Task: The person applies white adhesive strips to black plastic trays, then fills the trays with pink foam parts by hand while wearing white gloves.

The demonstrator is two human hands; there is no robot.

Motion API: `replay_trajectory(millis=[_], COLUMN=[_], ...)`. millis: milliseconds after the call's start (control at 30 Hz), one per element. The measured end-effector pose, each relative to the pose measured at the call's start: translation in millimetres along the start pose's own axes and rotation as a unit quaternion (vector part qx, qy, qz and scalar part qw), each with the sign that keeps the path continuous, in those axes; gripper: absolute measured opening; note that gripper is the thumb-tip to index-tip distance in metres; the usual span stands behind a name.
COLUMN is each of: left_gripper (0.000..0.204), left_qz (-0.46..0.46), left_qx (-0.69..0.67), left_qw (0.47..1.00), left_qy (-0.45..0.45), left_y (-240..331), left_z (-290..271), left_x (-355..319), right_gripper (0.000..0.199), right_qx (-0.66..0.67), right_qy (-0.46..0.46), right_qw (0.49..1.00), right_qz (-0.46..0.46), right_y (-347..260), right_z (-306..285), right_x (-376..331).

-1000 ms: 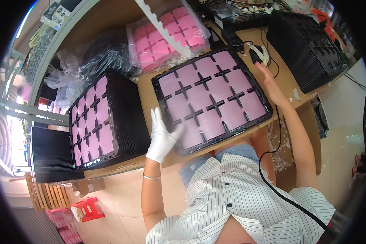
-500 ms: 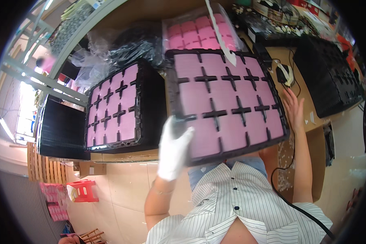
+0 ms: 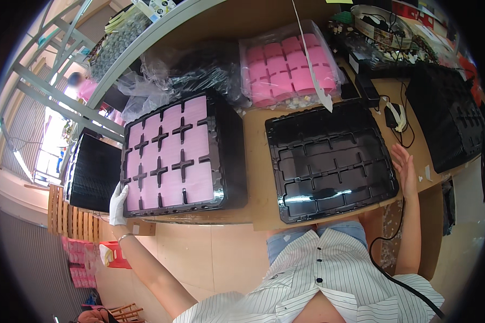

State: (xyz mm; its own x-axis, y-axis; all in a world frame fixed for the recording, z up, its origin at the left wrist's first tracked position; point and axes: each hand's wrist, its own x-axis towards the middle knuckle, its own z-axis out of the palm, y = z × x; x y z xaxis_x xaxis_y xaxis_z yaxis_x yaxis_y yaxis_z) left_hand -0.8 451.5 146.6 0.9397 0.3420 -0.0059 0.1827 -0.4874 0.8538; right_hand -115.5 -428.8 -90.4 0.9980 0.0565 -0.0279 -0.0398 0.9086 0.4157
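A black tray filled with pink pieces, parted by black cross-shaped ribs, tops the stack on the left. My left hand, in a white glove, grips its near left edge with thumb and fingers. Straight in front of me a black tray with bare compartments lies flat on the table. Beside its right edge, my bare right hand is open, fingers stretched out and holding nothing.
More black trays are stacked at far left, others at far right. Behind lies a clear bag of pink pieces. A white strip hangs over the table. Cables and a black adapter lie near my right hand.
My left hand has carried the pink-filled tray from in front of me leftward onto the left stack. The bare black tray is now uncovered. My right hand stays open near the right side.
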Motion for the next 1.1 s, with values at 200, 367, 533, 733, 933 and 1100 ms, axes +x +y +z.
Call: replay_trajectory(millis=[200, 367, 533, 733, 933, 1100], left_gripper=[0.059, 0.058, 0.056, 0.049, 0.052, 0.032], left_qz=[-0.068, -0.034, -0.064, -0.075, 0.053, 0.282], left_qx=[0.040, 0.050, 0.086, 0.147, 0.468, -0.048], left_qw=[0.997, 0.997, 0.994, 0.986, 0.862, 0.948], left_qy=[-0.014, -0.054, -0.019, -0.025, 0.190, 0.141], left_y=[-7, -17, -41, -33, 4, 174], left_z=[18, 36, 6, 16, 35, 228], left_x=[35, 52, 45, 44, 15, -109], right_gripper=[0.068, 0.063, 0.056, 0.049, 0.049, 0.032], right_qx=[0.083, 0.055, -0.477, -0.856, -0.748, -0.734], right_qy=[-0.025, -0.064, -0.105, -0.099, -0.181, -0.142], right_qw=[0.996, 0.995, 0.849, 0.431, 0.623, 0.664], right_qz=[-0.009, -0.062, -0.199, -0.267, -0.139, -0.032], right_y=[25, 59, 105, 172, 213, 233], right_z=[13, 30, 60, 89, 108, 102], right_x=[0, 9, 40, 82, 134, 146])
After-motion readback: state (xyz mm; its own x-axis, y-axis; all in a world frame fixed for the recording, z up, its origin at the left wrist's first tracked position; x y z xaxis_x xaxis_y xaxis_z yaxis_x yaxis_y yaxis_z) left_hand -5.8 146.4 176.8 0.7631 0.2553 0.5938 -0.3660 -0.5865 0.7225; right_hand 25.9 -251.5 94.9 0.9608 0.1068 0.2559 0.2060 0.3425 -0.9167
